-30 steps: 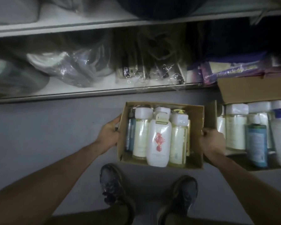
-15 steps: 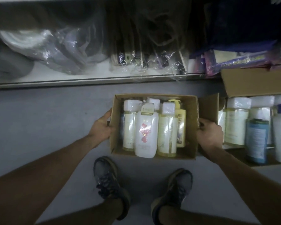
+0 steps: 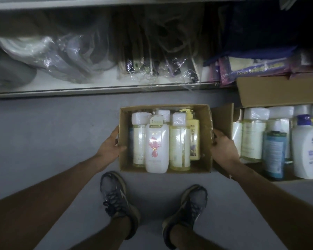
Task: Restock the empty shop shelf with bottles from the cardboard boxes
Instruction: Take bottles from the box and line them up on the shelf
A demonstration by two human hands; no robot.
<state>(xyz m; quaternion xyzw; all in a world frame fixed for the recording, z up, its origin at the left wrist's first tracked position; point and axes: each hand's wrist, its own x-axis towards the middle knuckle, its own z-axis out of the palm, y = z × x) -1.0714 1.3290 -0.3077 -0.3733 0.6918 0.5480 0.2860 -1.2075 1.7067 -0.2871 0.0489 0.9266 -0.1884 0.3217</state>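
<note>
Both sides of the cardboard box [image 3: 205,127] of bottles [image 3: 157,141] are clasped — left grip [image 3: 109,147] curled on the left wall, right grip [image 3: 224,150] on the right — between the shoes [image 3: 119,199] and the low shelf [image 3: 98,90].

**Box Between the Hands, Shelf Behind**

The small box [image 3: 205,138] is in the middle, in front of the low shelf [image 3: 79,91]. The left hand [image 3: 109,147] grips its left wall and the right hand [image 3: 224,150] grips its right wall. Inside it the bottles [image 3: 156,147] are packed close together. Just beside it on the right is the larger box [image 3: 278,92], also with bottles inside. On the shelf, wrapped packs [image 3: 61,58] lie at the left and middle. Two shoes [image 3: 116,193] stand on the floor [image 3: 43,132], nearer to the person than the small box.
</note>
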